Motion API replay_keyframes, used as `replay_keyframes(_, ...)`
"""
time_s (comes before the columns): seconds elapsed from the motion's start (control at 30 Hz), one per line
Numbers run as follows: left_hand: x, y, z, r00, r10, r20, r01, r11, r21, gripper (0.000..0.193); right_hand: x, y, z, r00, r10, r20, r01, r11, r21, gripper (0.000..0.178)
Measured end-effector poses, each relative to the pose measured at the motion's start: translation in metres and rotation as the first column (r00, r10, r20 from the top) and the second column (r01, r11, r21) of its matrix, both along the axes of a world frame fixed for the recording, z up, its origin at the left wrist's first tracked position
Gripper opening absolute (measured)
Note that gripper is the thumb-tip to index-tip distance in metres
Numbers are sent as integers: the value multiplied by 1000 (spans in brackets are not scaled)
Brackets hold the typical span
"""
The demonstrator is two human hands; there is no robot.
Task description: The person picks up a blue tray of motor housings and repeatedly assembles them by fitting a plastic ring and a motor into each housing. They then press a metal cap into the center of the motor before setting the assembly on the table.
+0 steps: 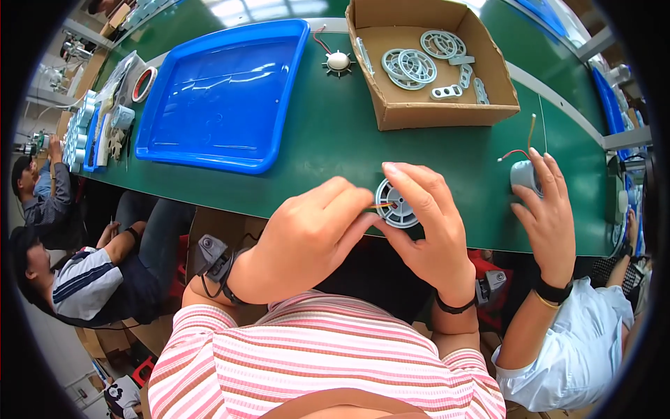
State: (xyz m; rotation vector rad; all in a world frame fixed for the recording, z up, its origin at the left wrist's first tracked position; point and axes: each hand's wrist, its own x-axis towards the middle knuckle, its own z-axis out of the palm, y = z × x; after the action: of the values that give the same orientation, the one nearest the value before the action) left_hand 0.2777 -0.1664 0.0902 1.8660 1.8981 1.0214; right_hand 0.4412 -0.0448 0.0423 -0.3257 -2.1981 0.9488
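Near the table's front edge is a round grey-blue plastic housing with a spoked face. My right hand curves round its right side, with the thumb and fingers gripping its rim. My left hand is closed at the housing's left side, its thumb and forefinger pinching thin yellow and red wires that come from the middle of the face. The fingertips of both hands almost meet there. How far the housing rests on the table cannot be seen.
A blue tray lies at the left. Behind stands a cardboard box with spoked rings and small grey plates. Beside it sits a white motor with wires. At right, a co-worker's hand touches a grey-blue cup-shaped part. Another person sits left.
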Motion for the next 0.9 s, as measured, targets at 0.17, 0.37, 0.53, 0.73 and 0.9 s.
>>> replay_keyframes(0.17,2,-2,-19,992,-112,53,107,990,92,14,2,2,2,999,-14,39,12,998,59,60)
replay_keyframes(0.37,-26,9,-22,989,-104,104,113,990,-83,11,0,3,0,999,-17,48,13,998,69,53)
replay_keyframes(0.53,-45,21,25,994,-110,-2,109,987,-121,12,1,2,-15,1000,-27,15,25,997,76,56)
replay_keyframes(0.73,-122,100,-4,822,87,-562,-65,996,60,19,1,0,-16,1000,-10,13,8,995,98,58)
replay_keyframes(0.9,-138,122,-13,822,-63,-566,-25,989,-146,25,0,4,-20,1000,8,8,-9,996,93,62)
